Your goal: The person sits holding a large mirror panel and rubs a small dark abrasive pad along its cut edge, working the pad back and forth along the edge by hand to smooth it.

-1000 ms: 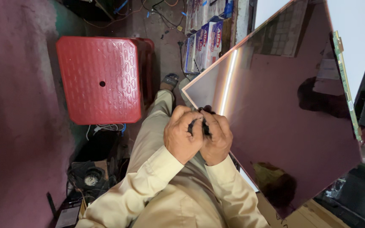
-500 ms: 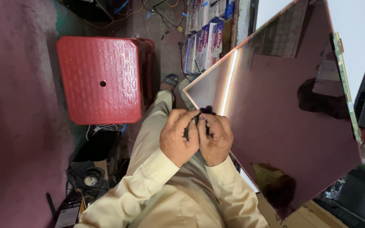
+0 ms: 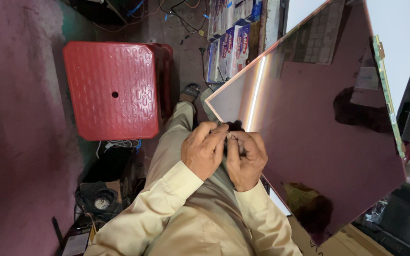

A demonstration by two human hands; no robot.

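Observation:
My left hand [image 3: 204,150] and my right hand [image 3: 246,159] are pressed together over my lap, fingers curled. Between the fingertips they pinch a small dark piece [image 3: 234,127], mostly hidden by the fingers. Both hands sit at the lower left edge of a large glossy display panel [image 3: 319,123], which leans tilted across the right side and reflects a bright strip of light. The dark piece lies right at that panel's edge. My beige sleeves and trousers fill the bottom of the view.
A red plastic stool [image 3: 112,90] stands on the floor to the left. Stacked printed boxes [image 3: 231,45] and loose cables lie beyond it. A round black speaker [image 3: 101,201] and other dark gear sit at lower left. A green circuit strip [image 3: 385,90] runs along the panel's far edge.
My hands have stayed at the panel's edge. The left fingers have shifted slightly over the small dark piece; the panel and stool have not moved.

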